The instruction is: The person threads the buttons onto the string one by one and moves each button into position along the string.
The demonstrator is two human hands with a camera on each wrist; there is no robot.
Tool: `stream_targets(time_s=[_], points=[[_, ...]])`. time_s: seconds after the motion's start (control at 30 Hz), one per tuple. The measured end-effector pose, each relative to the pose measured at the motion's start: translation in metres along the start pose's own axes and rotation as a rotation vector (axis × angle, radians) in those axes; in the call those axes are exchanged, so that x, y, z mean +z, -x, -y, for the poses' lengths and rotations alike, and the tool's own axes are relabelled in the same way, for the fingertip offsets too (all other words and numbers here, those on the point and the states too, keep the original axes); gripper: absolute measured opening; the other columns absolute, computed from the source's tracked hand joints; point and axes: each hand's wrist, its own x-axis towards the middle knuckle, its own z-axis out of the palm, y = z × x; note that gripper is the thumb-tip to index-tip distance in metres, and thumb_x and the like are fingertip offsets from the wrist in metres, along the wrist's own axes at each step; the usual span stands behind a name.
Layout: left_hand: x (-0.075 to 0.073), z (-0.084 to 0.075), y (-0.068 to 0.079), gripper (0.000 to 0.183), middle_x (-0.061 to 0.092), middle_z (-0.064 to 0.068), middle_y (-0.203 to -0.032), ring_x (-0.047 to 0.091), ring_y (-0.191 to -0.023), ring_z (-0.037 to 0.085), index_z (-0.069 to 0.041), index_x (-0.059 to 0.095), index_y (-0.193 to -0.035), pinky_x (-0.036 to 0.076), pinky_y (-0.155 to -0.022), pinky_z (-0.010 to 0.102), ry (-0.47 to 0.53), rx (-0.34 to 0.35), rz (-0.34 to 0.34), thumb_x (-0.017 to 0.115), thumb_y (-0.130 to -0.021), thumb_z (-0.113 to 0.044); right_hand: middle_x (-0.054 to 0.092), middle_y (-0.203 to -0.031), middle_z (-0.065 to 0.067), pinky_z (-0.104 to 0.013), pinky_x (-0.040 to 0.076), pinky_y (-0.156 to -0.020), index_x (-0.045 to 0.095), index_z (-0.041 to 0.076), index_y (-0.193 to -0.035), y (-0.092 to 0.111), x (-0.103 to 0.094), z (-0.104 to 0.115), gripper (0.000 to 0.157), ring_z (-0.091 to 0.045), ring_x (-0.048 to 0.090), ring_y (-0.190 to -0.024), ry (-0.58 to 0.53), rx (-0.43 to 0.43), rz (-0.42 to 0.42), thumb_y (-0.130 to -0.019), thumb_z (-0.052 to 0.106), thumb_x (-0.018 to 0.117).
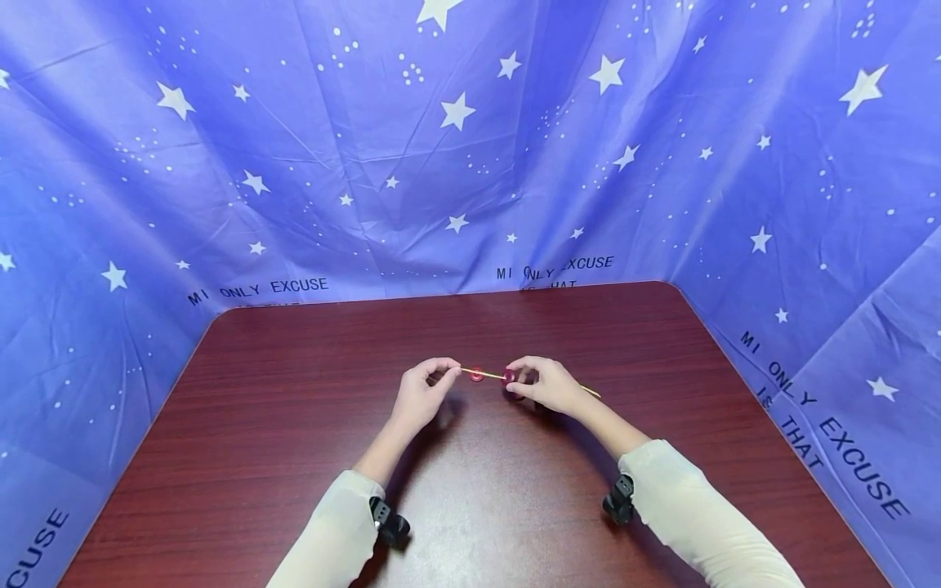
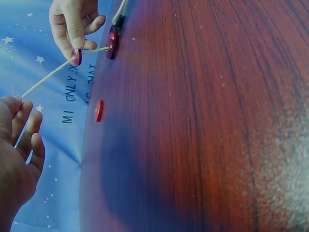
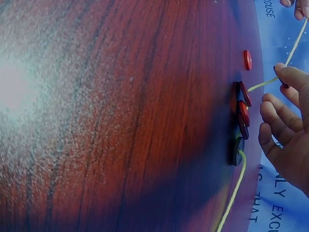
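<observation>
Between thumb and index finger, my left hand (image 1: 422, 398) pinches one end of a yellow string (image 2: 46, 83). My right hand (image 1: 550, 385) pinches a dark red button (image 2: 77, 57) with the string passing through it. The string runs fairly straight between the hands. Beyond the held button, several dark and red buttons (image 3: 245, 114) sit along the same string, low at the table in the right wrist view. The string's tail (image 3: 233, 195) trails past a black button (image 3: 238, 151). Apart from the string, a loose red button (image 2: 99, 111) lies on the table.
The reddish-brown wooden table (image 1: 294, 441) extends around both hands. Blue curtains (image 1: 412, 204) with white stars stand behind it and at both sides. Small black cameras are strapped at the left wrist (image 1: 390, 523) and right wrist (image 1: 620, 500).
</observation>
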Motion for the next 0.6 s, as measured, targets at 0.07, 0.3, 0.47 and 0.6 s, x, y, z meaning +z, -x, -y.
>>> stream_targets(time_s=[0.07,0.3,0.47,0.6], points=[[-0.0001,0.0006,-0.0001,0.01,0.068,0.011,-0.08,0.054,-0.067,0.006,-0.009,0.07,-0.091,0.047,-0.063,0.021,-0.002,0.005,0.003,0.066,-0.087,-0.017,0.066,-0.074,-0.001,-0.023,0.042,-0.047,0.065,0.009,-0.109,0.0001,0.0001,-0.0001,0.031,-0.006,0.052,-0.051,0.0,0.002,0.003,-0.081,0.019,0.072],[-0.0009,0.0008,0.0003,0.01,0.068,0.014,-0.081,0.054,-0.066,0.004,-0.01,0.07,-0.091,0.046,-0.062,0.017,-0.031,-0.003,0.01,0.066,-0.087,-0.018,0.064,-0.076,-0.001,-0.021,0.041,-0.049,0.066,0.009,-0.107,0.0011,-0.0001,-0.0002,0.03,-0.005,0.05,-0.052,0.009,-0.007,-0.005,-0.08,0.018,0.073],[-0.001,0.0012,-0.0002,0.01,0.068,0.016,-0.081,0.054,-0.066,0.004,-0.008,0.069,-0.091,0.046,-0.062,0.018,-0.035,0.004,0.015,0.065,-0.088,-0.016,0.064,-0.08,-0.003,-0.021,0.041,-0.054,0.066,0.008,-0.106,0.0018,-0.0007,-0.0018,0.03,-0.006,0.048,-0.057,0.038,-0.027,-0.019,-0.079,0.018,0.074],[-0.0006,0.0017,-0.0008,0.01,0.067,0.017,-0.081,0.053,-0.066,0.003,-0.007,0.069,-0.091,0.046,-0.062,0.017,-0.029,0.013,0.01,0.064,-0.088,-0.015,0.064,-0.085,-0.006,-0.02,0.041,-0.057,0.066,0.008,-0.105,0.0018,-0.0014,-0.0034,0.03,-0.006,0.048,-0.059,0.049,-0.026,-0.024,-0.079,0.019,0.074]])
